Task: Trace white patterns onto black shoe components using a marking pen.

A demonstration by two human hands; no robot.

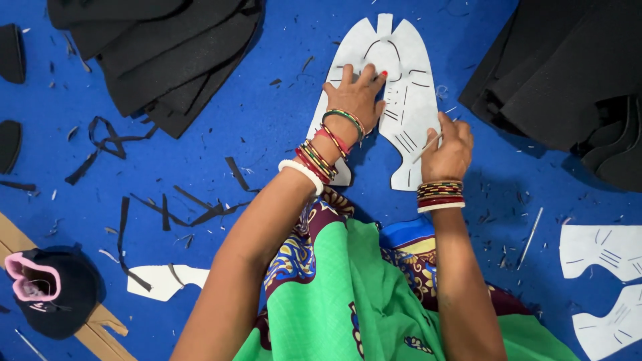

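A white card pattern piece (401, 60) with cut slots lies flat on the blue surface (267, 127). My left hand (356, 93) presses down on its left half with the fingers spread. My right hand (449, 148) rests at the pattern's right edge and grips a thin light-coloured stick-like marking tool (428, 145), its tip touching the pattern. Both wrists carry several bangles.
Stacks of black material lie at the upper left (160, 53) and upper right (568, 73). Black offcut strips (194, 207) litter the blue surface. More white pattern pieces lie at lower left (160, 281) and right (602, 251). A black and pink shoe (50, 291) sits at lower left.
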